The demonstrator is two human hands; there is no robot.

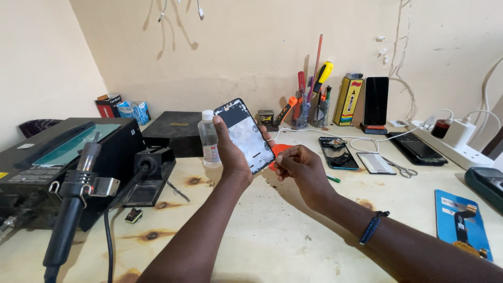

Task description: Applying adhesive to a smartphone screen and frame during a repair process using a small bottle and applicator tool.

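My left hand (pixel 232 152) holds a phone frame (pixel 246 133) upright above the bench, its open back with a silvery plate facing me. My right hand (pixel 301 166) pinches a thin orange pry card (pixel 279 150) and presses its edge against the phone's lower right side. A dark bead bracelet (pixel 373 227) sits on my right wrist. Both forearms reach in from the bottom of the view.
A hot-air station with its handle (pixel 70 202) stands at left, beside a clear bottle (pixel 210 139). An opened phone (pixel 338 153), a battery, scissors (pixel 401 167), a tool cup (pixel 309 112), a power strip (pixel 450 144) and a blue-backed screen part (pixel 463 222) lie on the scorched wooden bench.
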